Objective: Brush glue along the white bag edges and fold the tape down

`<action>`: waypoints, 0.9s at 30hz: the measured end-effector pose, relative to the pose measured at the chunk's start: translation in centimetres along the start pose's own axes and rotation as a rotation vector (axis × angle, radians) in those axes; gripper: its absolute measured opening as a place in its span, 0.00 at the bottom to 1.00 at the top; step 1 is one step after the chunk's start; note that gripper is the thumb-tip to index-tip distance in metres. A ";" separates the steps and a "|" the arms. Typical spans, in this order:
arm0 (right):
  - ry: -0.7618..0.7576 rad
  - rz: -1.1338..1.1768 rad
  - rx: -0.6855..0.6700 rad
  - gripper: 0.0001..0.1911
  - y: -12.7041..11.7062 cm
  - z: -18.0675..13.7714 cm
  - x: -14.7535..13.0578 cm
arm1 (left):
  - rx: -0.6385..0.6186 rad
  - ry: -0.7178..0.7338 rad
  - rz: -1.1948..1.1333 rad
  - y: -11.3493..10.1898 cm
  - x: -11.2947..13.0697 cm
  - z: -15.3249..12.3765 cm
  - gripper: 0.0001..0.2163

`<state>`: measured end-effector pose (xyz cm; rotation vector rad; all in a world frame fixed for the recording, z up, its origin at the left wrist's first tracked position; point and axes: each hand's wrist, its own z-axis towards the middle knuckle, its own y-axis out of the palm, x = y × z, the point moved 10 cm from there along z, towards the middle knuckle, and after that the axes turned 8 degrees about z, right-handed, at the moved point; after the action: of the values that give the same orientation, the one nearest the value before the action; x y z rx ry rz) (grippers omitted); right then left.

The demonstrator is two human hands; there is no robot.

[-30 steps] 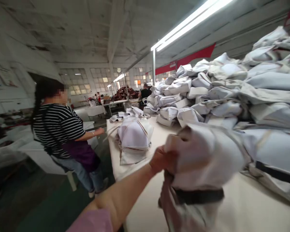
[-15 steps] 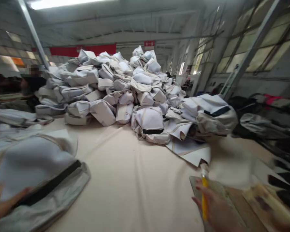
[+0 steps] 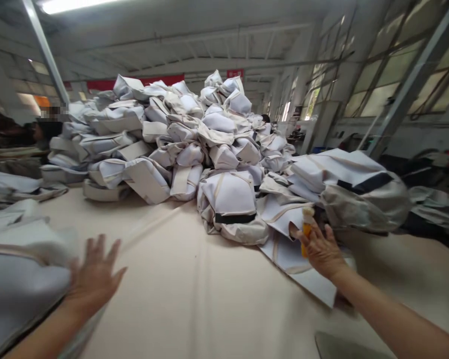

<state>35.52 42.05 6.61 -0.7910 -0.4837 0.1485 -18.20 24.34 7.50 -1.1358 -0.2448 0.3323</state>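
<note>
My left hand (image 3: pixel 94 273) is spread open, fingers apart, right beside a folded pale fabric piece (image 3: pixel 18 279) at the left of the cloth-covered table (image 3: pixel 194 304). My right hand (image 3: pixel 320 247) reaches forward and is closed round a small yellow tool (image 3: pixel 306 227) with a pale tip. It sits against the front of a big heap of folded grey-white fabric pieces (image 3: pixel 179 139), close to one with a black band (image 3: pixel 359 192).
A flat fabric panel (image 3: pixel 295 264) lies under my right forearm. A grey flat object (image 3: pixel 344 346) shows at the bottom edge. A person in dark clothes (image 3: pixel 48 130) stands far left behind the heap. Metal posts and windows line the right side.
My view has settled on the heap. My right hand moved forward with the yellow tool to the pile. My left hand let go of the fabric piece and spread open.
</note>
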 end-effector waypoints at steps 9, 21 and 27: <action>-0.110 -0.009 -0.186 0.15 4.6 6.8 1.6 | -0.213 0.321 -0.091 10.2 26.2 10.5 0.32; -0.268 0.078 0.180 0.12 -1.9 0.9 -1.6 | -0.163 0.511 -0.355 10.9 35.0 2.5 0.37; -0.350 0.379 0.300 0.13 -6.0 -7.6 -2.6 | -0.035 -0.116 -0.717 11.3 24.8 8.2 0.38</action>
<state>36.48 32.10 5.36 -0.5543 -0.6201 0.7041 0.29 44.98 1.00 -0.9921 -0.7360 -0.2447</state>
